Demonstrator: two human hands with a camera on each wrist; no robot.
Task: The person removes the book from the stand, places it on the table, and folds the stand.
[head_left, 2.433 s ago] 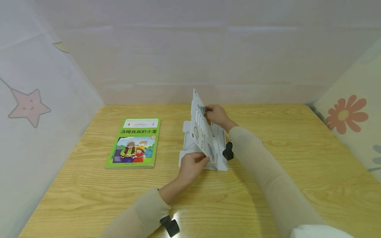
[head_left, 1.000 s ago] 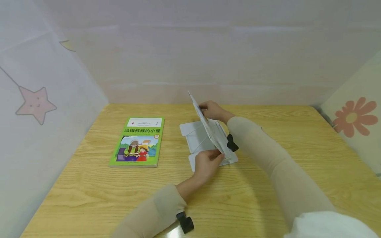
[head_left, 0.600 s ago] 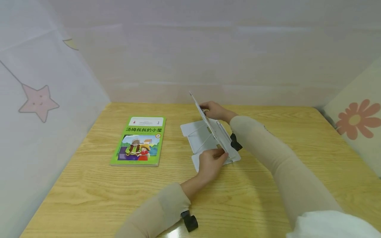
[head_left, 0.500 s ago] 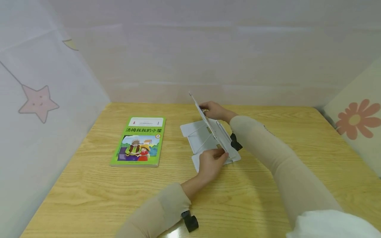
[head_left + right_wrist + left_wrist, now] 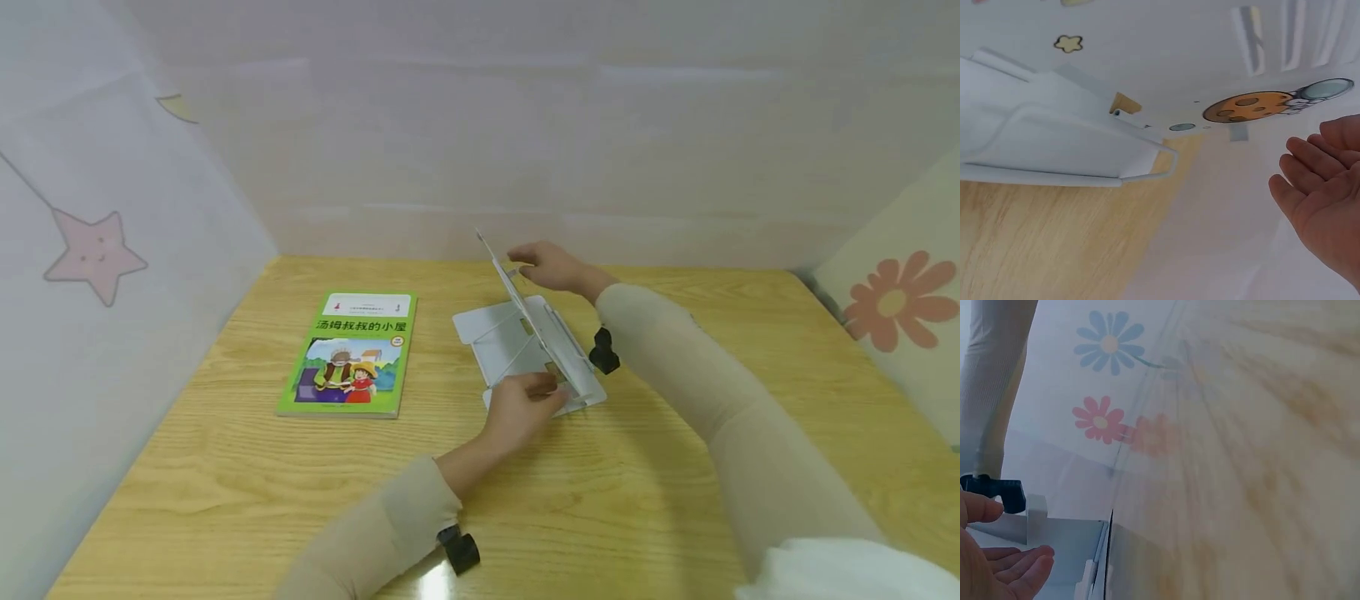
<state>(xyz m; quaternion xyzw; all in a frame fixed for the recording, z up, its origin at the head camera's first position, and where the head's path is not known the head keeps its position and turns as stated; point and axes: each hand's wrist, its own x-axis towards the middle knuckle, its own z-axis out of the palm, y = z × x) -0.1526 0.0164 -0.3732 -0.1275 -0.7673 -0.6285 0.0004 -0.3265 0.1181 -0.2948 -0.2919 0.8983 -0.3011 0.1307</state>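
I view white stand (image 5: pixel 510 343) on table (image 5: pixel 225 467); left hand (image 5: pixel 517 410) at near edge, right hand (image 5: pixel 557 268) beside far end; both loosely spread.

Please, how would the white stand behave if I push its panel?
Its tilted panel looks thin yet straight, so probably stiff. The broad, flat base likely resists tipping, though the panel, leaning above it, might fold.

Head view softly, evenly lit, white glare on table (image 5: pixel 225 483) at bottom centre, faint shadow beside right sleeve (image 5: pixel 738 412) at lower right, left wrist view dim, hazy, table smeared at right, right wrist view greyish, white panel (image 5: pixel 1147 40) shaded across top.
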